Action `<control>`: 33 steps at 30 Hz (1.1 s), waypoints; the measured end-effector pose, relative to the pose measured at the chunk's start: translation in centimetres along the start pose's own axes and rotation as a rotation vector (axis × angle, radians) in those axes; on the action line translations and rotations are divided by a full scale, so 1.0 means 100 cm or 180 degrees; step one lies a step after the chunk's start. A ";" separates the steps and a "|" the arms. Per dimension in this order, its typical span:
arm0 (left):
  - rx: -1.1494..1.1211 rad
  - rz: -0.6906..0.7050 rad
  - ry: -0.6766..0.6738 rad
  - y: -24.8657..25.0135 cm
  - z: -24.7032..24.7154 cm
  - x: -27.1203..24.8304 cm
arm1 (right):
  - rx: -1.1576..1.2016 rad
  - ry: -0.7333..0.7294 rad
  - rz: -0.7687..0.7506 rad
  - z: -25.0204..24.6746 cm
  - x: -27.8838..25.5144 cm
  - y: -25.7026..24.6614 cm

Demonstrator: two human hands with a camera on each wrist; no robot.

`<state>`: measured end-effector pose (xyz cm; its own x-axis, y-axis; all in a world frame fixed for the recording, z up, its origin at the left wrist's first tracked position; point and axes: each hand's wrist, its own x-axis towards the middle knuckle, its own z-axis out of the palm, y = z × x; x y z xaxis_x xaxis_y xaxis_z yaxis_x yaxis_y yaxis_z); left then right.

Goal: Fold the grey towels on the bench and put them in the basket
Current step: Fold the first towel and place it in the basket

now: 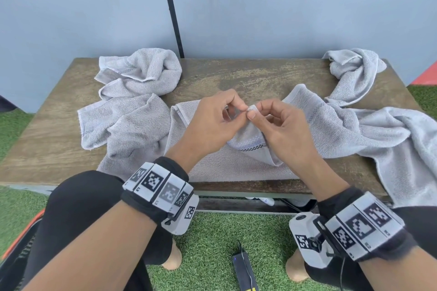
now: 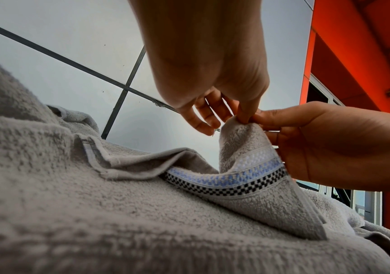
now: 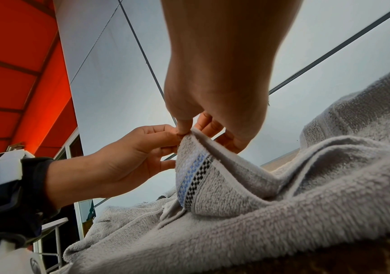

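Observation:
A grey towel [image 1: 236, 168] with a blue and black checked band [image 1: 248, 147] lies across the middle front of the wooden bench [image 1: 236, 73]. One corner of it is lifted above the bench. My left hand [image 1: 241, 111] and my right hand [image 1: 255, 111] both pinch that corner between thumb and forefinger, with their fingertips touching. The left wrist view shows my left hand [image 2: 245, 118] pinching the corner from above and the right hand [image 2: 258, 116] from the side. In the right wrist view, my right hand [image 3: 187, 129] holds the same tip. No basket is in view.
Crumpled grey towels lie at the back left [image 1: 142, 71], front left [image 1: 125, 125], back right [image 1: 354, 71] and right [image 1: 378, 130], the last hanging over the bench edge. A blue-grey wall stands behind. My knees, green turf and a black device [image 1: 243, 269] are below.

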<state>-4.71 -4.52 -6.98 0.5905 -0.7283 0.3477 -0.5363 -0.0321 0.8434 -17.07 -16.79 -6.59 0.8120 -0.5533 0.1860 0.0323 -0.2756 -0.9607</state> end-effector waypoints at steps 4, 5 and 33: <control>-0.0095 -0.0010 -0.0043 0.001 0.000 -0.002 | -0.0008 -0.0025 -0.0057 -0.001 0.000 0.004; -0.0098 -0.0011 -0.0047 0.001 0.000 -0.002 | -0.0024 -0.0026 -0.0068 -0.001 0.000 0.004; 0.1279 0.0203 -0.0747 0.023 -0.082 0.005 | 0.0417 0.0898 -0.0461 -0.041 -0.017 -0.048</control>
<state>-0.74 0.64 -1.50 0.4213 -0.8711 0.2525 -0.7854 -0.2111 0.5819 -20.96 -17.77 -1.40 0.6009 -0.7164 0.3546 0.2249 -0.2741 -0.9350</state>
